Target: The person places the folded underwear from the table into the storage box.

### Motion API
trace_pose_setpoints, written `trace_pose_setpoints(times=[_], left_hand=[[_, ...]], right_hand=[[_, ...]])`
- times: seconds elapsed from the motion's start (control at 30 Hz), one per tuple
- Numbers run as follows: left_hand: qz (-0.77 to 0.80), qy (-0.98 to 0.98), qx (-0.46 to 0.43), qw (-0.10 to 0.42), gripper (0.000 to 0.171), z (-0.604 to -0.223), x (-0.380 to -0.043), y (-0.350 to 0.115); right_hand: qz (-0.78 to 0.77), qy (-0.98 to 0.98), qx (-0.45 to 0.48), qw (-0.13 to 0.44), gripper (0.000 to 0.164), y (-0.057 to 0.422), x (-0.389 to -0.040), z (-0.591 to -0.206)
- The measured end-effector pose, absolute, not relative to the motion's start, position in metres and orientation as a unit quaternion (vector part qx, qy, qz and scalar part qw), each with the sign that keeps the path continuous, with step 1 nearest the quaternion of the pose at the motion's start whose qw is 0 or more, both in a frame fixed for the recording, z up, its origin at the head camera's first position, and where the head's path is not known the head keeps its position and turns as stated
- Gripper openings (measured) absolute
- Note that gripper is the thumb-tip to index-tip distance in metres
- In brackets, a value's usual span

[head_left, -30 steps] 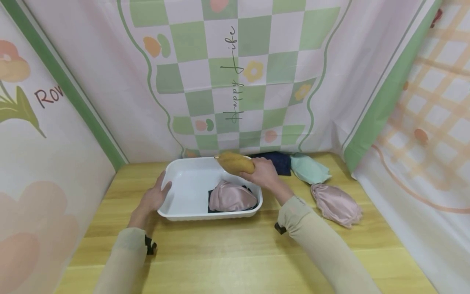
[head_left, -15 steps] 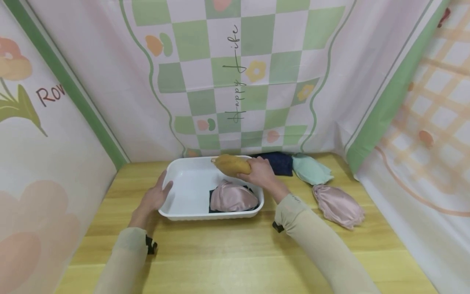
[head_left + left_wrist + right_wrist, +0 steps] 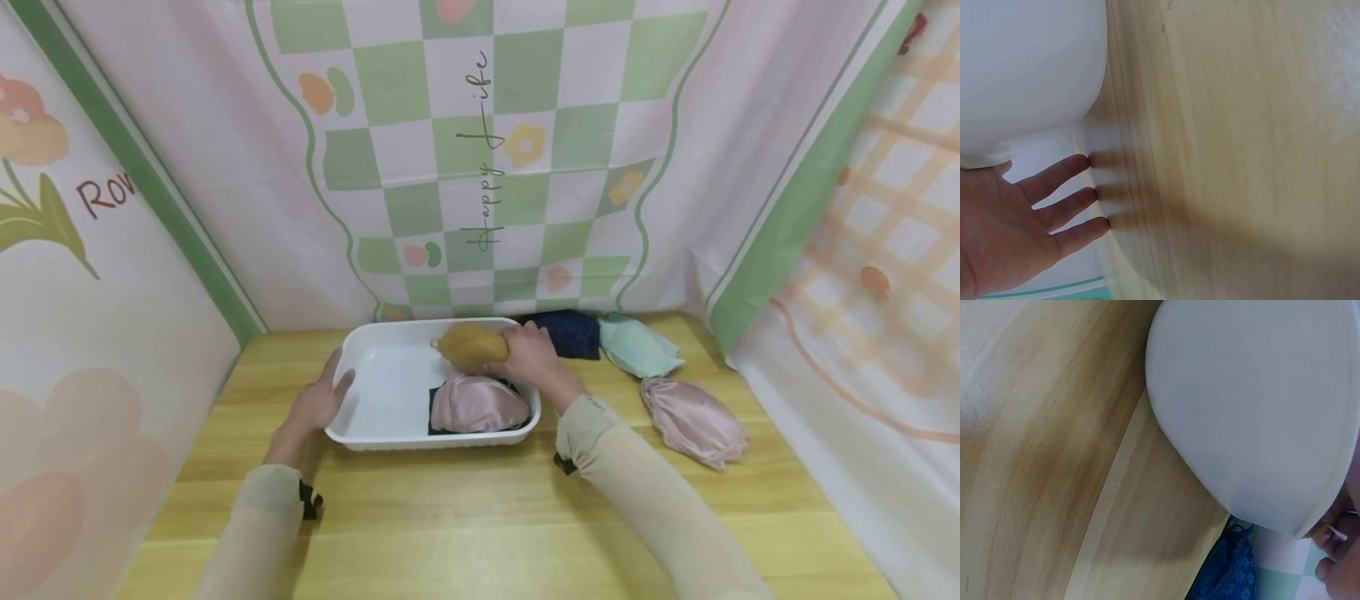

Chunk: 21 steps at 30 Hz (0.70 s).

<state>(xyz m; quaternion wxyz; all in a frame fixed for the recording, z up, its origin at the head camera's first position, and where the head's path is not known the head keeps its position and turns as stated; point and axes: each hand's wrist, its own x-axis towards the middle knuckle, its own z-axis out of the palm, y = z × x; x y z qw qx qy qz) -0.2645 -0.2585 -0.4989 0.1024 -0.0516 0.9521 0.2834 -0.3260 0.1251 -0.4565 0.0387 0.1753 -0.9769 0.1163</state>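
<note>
A white tray (image 3: 390, 383) stands on the wooden table. At its left end my left hand (image 3: 313, 408) touches the side, thumb at the rim; in the left wrist view the other fingers (image 3: 1057, 178) stretch out below the rim, beside the wall. With my right hand (image 3: 531, 360) I grip one end of a mustard-yellow cloth bundle (image 3: 468, 346) over the tray's back right part. Its free end points left. Just in front of it, in the tray, a pink satin bundle (image 3: 476, 406) lies on dark cloth (image 3: 437, 423). Most of my right hand is out of the right wrist view.
Right of the tray, along the back edge, lie a navy cloth (image 3: 570, 333) and a mint-green cloth bundle (image 3: 639, 346). Another pink satin bundle (image 3: 693, 421) is closer to me on the right. Printed curtains (image 3: 675, 275) hang behind the table and at both sides.
My right hand has moved slightly left and down with the mustard-yellow bundle, which now sits lower over the tray. My left hand has stayed at the tray's left end.
</note>
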Motion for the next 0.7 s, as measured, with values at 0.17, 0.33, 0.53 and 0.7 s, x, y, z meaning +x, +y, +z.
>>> trace_pose_setpoints(times=[0.17, 0.33, 0.53, 0.7], left_hand=[[0.286, 0.951, -0.054, 0.103, 0.075, -0.499, -0.265, -0.258], [0.282, 0.952, -0.053, 0.104, 0.076, -0.5, -0.265, -0.259], [0.29, 0.95, -0.053, 0.108, 0.076, -0.501, -0.266, -0.259], [0.3, 0.946, -0.054, 0.106, 0.076, -0.501, -0.265, -0.259]], right_hand=[[0.092, -0.982, 0.161, 0.025, 0.08, 0.126, -0.324, -0.458], [0.095, -0.982, 0.159, 0.03, 0.082, 0.127, -0.323, -0.459], [0.104, -0.982, 0.154, 0.032, 0.085, 0.13, -0.32, -0.458], [0.13, -0.979, 0.154, 0.034, 0.082, 0.134, -0.315, -0.458]])
